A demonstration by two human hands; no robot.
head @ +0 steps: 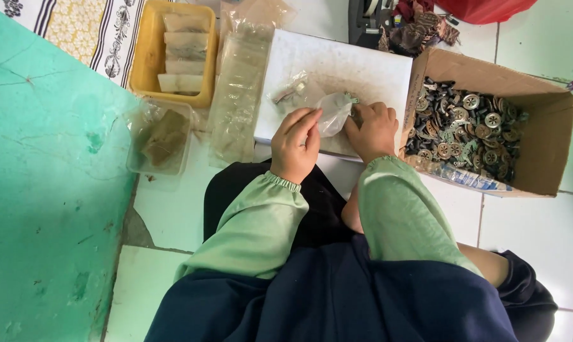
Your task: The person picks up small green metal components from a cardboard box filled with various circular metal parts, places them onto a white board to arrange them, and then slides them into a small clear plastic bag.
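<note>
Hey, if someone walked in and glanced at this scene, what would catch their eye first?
Probably the two hands at the centre: the left hand and right hand both pinch a small clear plastic bag over a white board. Just right of them, an open brown cardboard box brims with round metal buttons. At upper left sits a yellow plastic tray of filled packets.

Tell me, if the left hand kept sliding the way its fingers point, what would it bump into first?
Probably the small clear plastic bag that the left hand already pinches, with the right hand just beyond it.
</note>
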